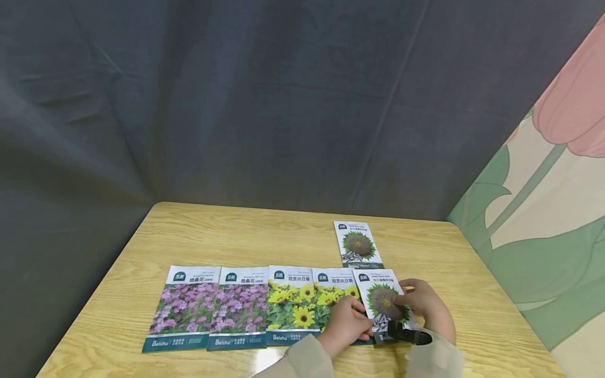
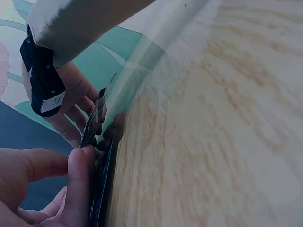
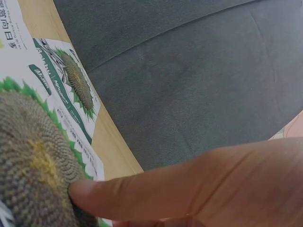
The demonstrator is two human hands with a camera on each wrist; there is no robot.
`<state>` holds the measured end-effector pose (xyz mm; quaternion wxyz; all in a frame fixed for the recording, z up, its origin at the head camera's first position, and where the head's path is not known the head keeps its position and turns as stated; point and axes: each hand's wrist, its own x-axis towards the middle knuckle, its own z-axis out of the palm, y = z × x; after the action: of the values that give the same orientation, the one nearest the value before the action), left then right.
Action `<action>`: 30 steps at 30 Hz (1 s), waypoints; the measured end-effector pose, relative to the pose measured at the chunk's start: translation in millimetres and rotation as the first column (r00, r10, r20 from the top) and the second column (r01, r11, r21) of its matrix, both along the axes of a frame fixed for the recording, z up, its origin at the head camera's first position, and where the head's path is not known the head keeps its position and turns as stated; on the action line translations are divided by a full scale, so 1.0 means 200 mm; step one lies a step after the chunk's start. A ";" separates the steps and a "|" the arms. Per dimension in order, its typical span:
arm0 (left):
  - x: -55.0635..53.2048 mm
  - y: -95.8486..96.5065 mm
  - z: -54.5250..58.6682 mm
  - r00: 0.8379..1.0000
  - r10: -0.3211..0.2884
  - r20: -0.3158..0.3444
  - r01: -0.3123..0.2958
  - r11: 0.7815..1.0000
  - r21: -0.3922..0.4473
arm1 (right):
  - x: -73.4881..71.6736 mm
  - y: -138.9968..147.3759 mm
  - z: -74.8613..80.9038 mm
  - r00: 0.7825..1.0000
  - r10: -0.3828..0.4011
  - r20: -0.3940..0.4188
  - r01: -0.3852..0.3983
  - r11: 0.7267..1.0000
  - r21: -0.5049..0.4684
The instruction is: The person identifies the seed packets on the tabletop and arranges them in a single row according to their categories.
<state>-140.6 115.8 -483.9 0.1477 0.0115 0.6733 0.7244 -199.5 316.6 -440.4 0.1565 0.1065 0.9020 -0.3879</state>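
A seed packet (image 1: 382, 300) with a large sunflower head on its front lies at the right end of a row of packets, its left edge over the neighbouring yellow-flower packet (image 1: 326, 281). My right hand (image 1: 429, 307) grips its right side, thumb (image 3: 109, 194) across the printed flower head and fingers behind. At its lower left edge my left hand (image 1: 346, 323) pinches it between thumb and finger, as the left wrist view shows. There the packet (image 2: 97, 113) stands tilted up from the table. A matching sunflower packet (image 1: 359, 244) lies just behind it.
To the left lie another yellow-flower packet (image 1: 290, 304) and two purple-flower packets (image 1: 184, 307) (image 1: 240, 307), side by side and slightly overlapping. They rest on a wooden table (image 1: 227, 231). A dark curtain (image 1: 283, 115) hangs behind, and a flower-painted wall (image 1: 543, 226) stands at right.
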 end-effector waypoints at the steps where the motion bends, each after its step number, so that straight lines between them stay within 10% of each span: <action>1: 0.00 0.00 0.00 1.000 -0.001 -0.002 0.001 1.000 0.001 | 0.00 0.00 0.00 1.000 0.000 0.000 0.000 1.000 0.004; 30: -0.02 -0.04 0.02 0.998 -0.050 0.042 0.055 0.992 -0.118 | 0.02 -0.01 0.00 1.000 -0.014 0.028 0.014 1.000 0.003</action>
<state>-144.4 107.8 -479.4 0.1803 0.0064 0.7116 0.6790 -195.7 313.8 -440.2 0.1663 0.1185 0.8995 -0.3862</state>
